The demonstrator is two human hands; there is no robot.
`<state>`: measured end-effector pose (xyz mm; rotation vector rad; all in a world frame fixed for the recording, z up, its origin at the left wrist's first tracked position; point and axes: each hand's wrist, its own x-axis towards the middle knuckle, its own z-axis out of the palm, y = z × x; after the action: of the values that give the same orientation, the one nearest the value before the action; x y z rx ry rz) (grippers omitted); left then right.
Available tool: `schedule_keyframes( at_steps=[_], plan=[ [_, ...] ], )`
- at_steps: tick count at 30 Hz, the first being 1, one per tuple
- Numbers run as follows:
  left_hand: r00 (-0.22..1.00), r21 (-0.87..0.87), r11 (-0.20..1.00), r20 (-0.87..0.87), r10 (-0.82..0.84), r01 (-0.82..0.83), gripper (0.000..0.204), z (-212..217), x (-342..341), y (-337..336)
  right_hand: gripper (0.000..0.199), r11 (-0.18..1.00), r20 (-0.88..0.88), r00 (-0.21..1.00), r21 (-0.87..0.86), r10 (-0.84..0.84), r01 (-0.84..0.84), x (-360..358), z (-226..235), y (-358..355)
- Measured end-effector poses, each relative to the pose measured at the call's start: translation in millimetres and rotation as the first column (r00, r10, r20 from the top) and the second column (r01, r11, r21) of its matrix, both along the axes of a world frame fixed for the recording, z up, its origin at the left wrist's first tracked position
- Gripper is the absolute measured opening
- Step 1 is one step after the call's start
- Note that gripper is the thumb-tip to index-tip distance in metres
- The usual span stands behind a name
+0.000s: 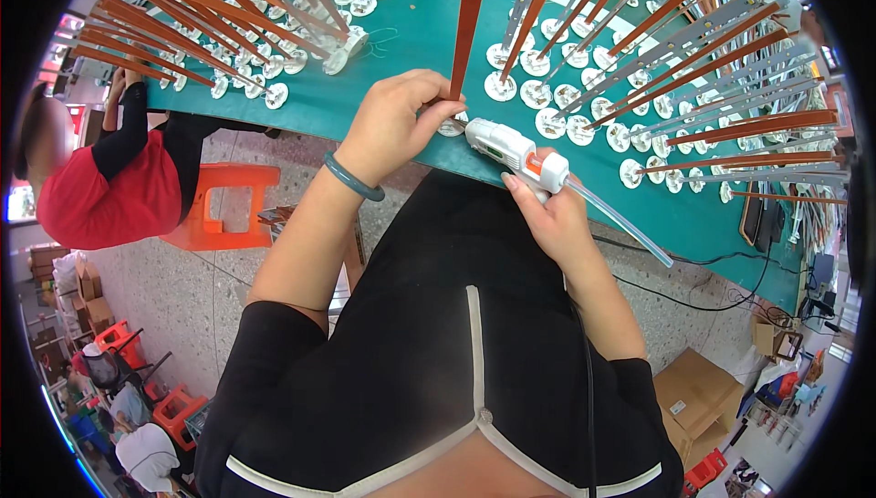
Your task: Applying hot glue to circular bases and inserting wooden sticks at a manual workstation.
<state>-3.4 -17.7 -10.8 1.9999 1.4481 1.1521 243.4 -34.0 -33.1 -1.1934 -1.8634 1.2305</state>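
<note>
My left hand pinches the lower end of an upright reddish-brown strip near the table's front edge. Under those fingers a round white base shows in part. My right hand is wrapped round the handle of a white hot glue gun. Its nozzle points left, close to the foot of the strip; whether it touches is hidden by my fingers. A clear glue stick juts out of the gun's back end toward the lower right.
Strips on round white bases crowd the green table at both sides. A person in a red top sits at the left by an orange stool. Black cables hang at the right, above a cardboard box.
</note>
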Motion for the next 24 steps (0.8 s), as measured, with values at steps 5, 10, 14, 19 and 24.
schedule_keyframes(
  at_steps=[5, 10, 14, 19, 24],
  plan=[
    [1.0, -0.053, 0.999, -0.006, 0.011, -0.011, 0.009, 2, 1, -1, 0.021, 0.994, -0.046, 0.998, 0.097, -0.038, 0.043, -3, 1, -2],
    [0.999, -0.058, 0.998, 0.031, 0.009, -0.008, 0.009, 2, 1, -2, 0.021, 0.998, -0.027, 0.998, -0.002, -0.055, 0.055, 0, 0, -2],
    [0.999, -0.066, 0.997, -0.001, -0.051, 0.051, 0.008, 7, 1, -3, 0.023, 0.996, -0.086, 0.994, -0.067, -0.067, 0.061, 3, -5, 0],
    [0.994, -0.057, 0.994, -0.052, -0.099, 0.096, 0.007, 10, 0, -3, 0.023, 0.998, -0.092, 0.995, -0.06, -0.037, 0.032, 4, -1, 0],
    [0.989, -0.081, 0.987, -0.047, -0.143, 0.139, 0.01, 12, -1, -5, 0.024, 1.0, -0.065, 0.998, -0.011, -0.009, 0.008, 6, -4, 1]
  ],
)
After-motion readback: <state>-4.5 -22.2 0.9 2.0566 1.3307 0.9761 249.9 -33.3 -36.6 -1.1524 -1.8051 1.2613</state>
